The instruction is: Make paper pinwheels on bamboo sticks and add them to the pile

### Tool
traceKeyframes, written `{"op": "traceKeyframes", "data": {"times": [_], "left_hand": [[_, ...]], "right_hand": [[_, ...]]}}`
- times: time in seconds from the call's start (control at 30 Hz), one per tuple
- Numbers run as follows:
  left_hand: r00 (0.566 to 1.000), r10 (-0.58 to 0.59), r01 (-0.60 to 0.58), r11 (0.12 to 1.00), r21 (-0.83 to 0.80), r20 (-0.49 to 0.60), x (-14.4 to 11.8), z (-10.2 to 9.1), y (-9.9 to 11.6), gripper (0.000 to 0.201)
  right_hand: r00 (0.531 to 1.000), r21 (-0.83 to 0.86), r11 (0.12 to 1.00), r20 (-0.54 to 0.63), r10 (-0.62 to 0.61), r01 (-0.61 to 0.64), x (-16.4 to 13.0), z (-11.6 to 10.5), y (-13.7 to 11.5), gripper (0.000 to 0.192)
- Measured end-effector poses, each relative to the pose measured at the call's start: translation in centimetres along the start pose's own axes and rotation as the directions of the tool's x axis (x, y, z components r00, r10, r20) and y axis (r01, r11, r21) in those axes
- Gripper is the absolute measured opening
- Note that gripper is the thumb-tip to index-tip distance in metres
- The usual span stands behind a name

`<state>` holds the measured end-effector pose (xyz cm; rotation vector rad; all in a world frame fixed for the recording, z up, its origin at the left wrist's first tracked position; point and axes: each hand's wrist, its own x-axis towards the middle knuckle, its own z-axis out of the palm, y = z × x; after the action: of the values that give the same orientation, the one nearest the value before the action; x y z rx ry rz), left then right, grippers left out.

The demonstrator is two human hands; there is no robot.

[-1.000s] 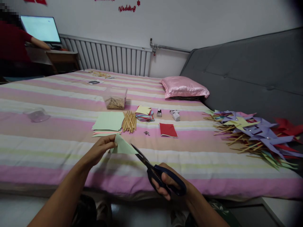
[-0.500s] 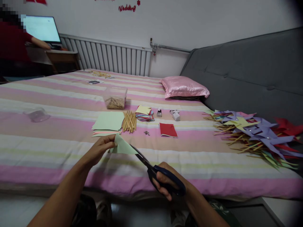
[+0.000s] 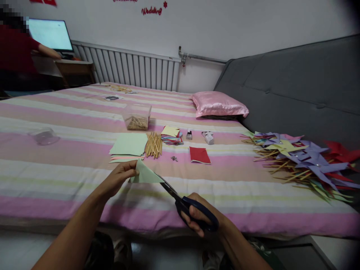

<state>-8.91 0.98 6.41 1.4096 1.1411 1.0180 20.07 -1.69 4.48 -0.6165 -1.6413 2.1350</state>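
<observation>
Between its thumb and fingers, my left hand (image 3: 121,177) pinches a folded piece of light green paper (image 3: 146,174) above the near side of the bed. My right hand (image 3: 195,213) is wrapped round the dark blue handles of a pair of scissors (image 3: 173,192). The blade tips meet the paper's pointed right corner. Beyond my left hand lies a stack of green paper sheets (image 3: 129,144), with a bundle of thin wooden sticks (image 3: 153,145) beside it. Small metal pieces (image 3: 174,158) and a red paper square (image 3: 199,155) rest farther right.
A clear box of sticks (image 3: 137,118), a stack of coloured squares (image 3: 171,134) and a small bottle (image 3: 189,134) stand farther back. Finished paper pinwheels (image 3: 303,153) pile up at right, near a pink pillow (image 3: 219,104). A person in red (image 3: 17,52) sits at a monitor.
The scissor handles have drawn slightly closer together and the blades look more closed at the paper's corner. My left hand and the paper stay in place.
</observation>
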Motion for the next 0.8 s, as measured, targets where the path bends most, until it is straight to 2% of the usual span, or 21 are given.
{"op": "traceKeyframes", "data": {"times": [0.3, 0.5, 0.8], "left_hand": [[0.998, 0.014, -0.014, 1.0, 0.001, 0.065, 0.0, 0.5, 0.6, 0.009], [0.993, 0.013, -0.015, 1.0, 0.012, 0.116, -0.2, 0.6, 0.5, 0.013], [0.991, -0.023, 0.01, 0.996, 0.094, 0.132, -0.4, 0.9, 1.0, 0.016]], "right_hand": [[0.997, 0.005, 0.998, 0.057, -0.057, 0.056, 0.0, -0.2, 0.5, 0.06], [0.997, 0.006, 1.0, 0.068, -0.02, 0.019, 0.0, -0.2, 0.5, 0.059], [0.996, 0.142, 0.989, 0.069, -0.054, 0.044, 0.1, 0.0, 1.2, 0.057]]}}
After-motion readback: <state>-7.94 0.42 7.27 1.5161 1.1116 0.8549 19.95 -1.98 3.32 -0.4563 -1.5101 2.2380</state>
